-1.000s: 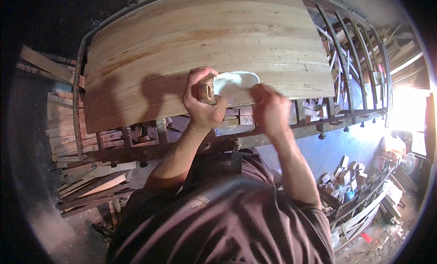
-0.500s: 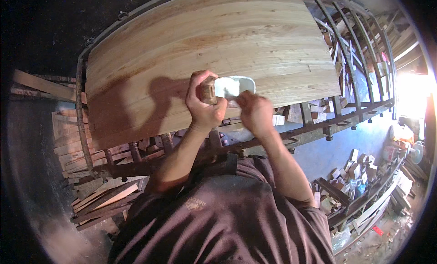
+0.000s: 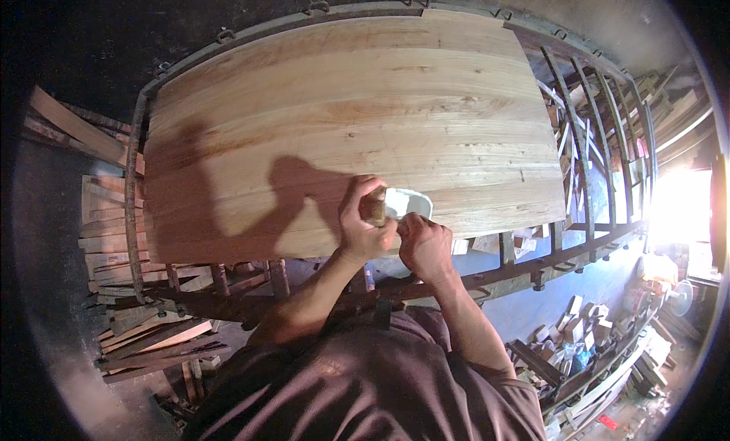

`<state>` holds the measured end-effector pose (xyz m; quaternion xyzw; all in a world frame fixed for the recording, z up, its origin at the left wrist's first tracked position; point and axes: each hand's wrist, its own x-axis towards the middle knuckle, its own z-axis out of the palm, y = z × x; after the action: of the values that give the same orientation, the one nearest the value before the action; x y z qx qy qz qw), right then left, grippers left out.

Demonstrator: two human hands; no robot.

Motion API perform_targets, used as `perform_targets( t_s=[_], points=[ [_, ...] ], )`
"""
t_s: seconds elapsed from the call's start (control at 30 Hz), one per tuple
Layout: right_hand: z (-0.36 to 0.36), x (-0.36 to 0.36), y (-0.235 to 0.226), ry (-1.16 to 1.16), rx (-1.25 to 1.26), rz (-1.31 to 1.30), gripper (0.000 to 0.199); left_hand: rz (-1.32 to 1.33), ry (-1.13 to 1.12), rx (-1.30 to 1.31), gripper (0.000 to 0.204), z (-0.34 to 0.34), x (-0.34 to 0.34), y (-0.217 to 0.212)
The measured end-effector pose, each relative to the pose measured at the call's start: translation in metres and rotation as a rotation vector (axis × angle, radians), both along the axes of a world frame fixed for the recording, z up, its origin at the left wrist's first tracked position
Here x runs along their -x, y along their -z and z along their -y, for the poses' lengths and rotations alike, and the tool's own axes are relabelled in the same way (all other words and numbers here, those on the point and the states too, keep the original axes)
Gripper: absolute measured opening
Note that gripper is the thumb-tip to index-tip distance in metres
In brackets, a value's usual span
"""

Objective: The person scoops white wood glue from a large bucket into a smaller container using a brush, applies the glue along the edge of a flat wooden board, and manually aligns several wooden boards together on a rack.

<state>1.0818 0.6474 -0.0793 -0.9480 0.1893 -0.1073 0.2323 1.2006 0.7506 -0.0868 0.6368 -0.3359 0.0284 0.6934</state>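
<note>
My left hand [image 3: 366, 232] is wrapped round a brown, block-like part [image 3: 373, 205] at the left side of a white open container [image 3: 411, 201]. The container has rounded corners and a pale inside. At its near right rim, the fingers of my right hand [image 3: 426, 247] are curled closed. Whatever they grip is hidden. Both hands are above the near edge of a wide, pale wooden panel [image 3: 342, 106] with streaked grain and small dark knots.
A dark metal frame [image 3: 582, 137] with crossbars carries the panel. Stacked planks [image 3: 106, 220] lie at the left. Wood offcuts [image 3: 574, 331] are heaped at the lower right, near a small fan [image 3: 679, 296]. Bright light comes from the right.
The panel, frame and hands all appear lower in the view. My right hand, blurred before, is now sharper and bent in at the container's near rim. My left hand keeps its grip.
</note>
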Motion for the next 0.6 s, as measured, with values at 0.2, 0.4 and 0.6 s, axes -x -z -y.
perform_targets(
  t_s=[0.2,0.4,0.6],
  points=[
    [0.030,0.005,0.015,0.185,-0.054,-0.035,0.008,0.018,0.022,0.019,0.058,0.001,-0.015,0.006],
    [0.052,-0.013,-0.018,0.257,-0.111,-0.023,0.013,0.024,0.024,-0.016,0.057,-0.002,-0.023,0.004],
    [0.040,-0.010,0.008,0.085,-0.250,0.126,0.009,0.080,0.076,-0.060,0.067,0.004,-0.024,0.018]
  ],
)
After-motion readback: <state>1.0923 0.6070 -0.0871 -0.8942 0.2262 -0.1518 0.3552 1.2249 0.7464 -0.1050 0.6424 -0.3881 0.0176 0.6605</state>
